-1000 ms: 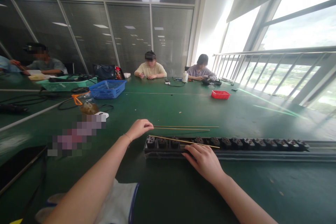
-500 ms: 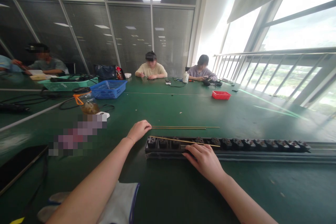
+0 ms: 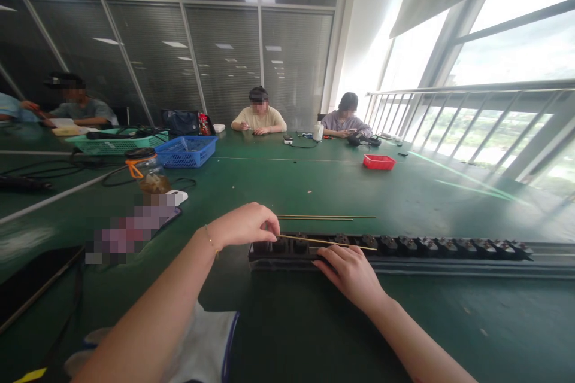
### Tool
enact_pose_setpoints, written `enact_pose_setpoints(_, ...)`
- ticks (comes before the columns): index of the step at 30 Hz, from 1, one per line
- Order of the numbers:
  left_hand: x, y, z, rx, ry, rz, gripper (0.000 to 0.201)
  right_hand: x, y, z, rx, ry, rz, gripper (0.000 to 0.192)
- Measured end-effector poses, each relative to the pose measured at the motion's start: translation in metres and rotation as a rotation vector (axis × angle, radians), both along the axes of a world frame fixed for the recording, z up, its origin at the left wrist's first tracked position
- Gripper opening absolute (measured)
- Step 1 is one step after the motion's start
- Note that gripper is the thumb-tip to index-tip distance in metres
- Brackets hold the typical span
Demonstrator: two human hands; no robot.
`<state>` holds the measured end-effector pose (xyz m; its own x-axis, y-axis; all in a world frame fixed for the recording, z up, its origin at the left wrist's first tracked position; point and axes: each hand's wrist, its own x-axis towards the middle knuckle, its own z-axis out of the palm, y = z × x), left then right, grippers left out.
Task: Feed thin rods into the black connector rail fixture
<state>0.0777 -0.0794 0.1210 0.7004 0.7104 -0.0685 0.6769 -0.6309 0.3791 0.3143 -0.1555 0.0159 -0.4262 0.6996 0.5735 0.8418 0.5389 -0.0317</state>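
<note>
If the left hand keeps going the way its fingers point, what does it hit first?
The left hand points right along the black socket strip. It would probably meet the thin brass rod lying across the sockets first; its fingertips look right at the rod's end, though depth is unclear.

Three thin brass rods (image 3: 327, 242) are counted: one across the long black strip (image 3: 404, 249), two (image 3: 326, 217) on the green table (image 3: 314, 179). Three baskets are seen: one green (image 3: 117, 142), one blue (image 3: 185, 151), one red (image 3: 378, 161). Three seated people (image 3: 257, 115) are counted.

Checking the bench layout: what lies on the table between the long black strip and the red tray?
In the head view, thin brass rods lie just behind the black strip; beyond them, bare green table up to the red tray.
</note>
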Motion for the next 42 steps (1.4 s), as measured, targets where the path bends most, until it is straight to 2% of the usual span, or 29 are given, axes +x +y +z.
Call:
enact_pose_setpoints(4,0.006,0.000,-0.008,0.074,0.011,-0.001,0.016,0.000,0.000,-0.001,-0.006,-0.001,0.000,0.022)
enact_pose_setpoints(7,0.004,0.004,-0.004,0.149,0.000,-0.006,0.018,0.000,0.000,-0.001,0.000,-0.008,-0.007,0.021)
enact_pose_setpoints(11,-0.011,0.019,-0.003,0.270,-0.081,0.133,0.025,0.000,-0.001,0.001,0.034,-0.028,-0.013,0.023)
enact_pose_setpoints(14,-0.024,0.039,-0.020,0.246,-0.068,0.201,0.024,-0.001,-0.001,0.001,0.043,-0.029,-0.013,0.023)
enact_pose_setpoints(18,-0.029,0.060,-0.055,0.172,0.001,0.205,0.020,0.000,0.000,-0.001,0.034,-0.016,-0.017,0.022)
enact_pose_setpoints(21,-0.026,0.068,-0.077,0.184,0.017,0.227,0.019,0.000,0.000,-0.002,0.021,-0.004,-0.011,0.021)
enact_pose_setpoints(24,-0.025,0.072,-0.091,0.232,0.032,0.277,0.020,0.001,0.000,-0.002,0.015,0.003,-0.007,0.023)
enact_pose_setpoints(30,-0.029,0.076,-0.101,0.348,0.004,0.337,0.021,0.001,0.000,-0.002,0.011,0.006,-0.005,0.022)
enact_pose_setpoints(33,-0.031,0.076,-0.104,0.404,-0.020,0.320,0.026,0.001,0.000,-0.003,0.006,0.010,-0.007,0.019)
enact_pose_setpoints(36,-0.033,0.078,-0.110,0.416,-0.018,0.298,0.029,0.001,0.000,-0.003,0.009,0.011,-0.009,0.019)
enact_pose_setpoints(42,-0.032,0.076,-0.116,0.454,-0.010,0.345,0.029,-0.001,0.000,-0.003,0.017,0.013,-0.013,0.020)
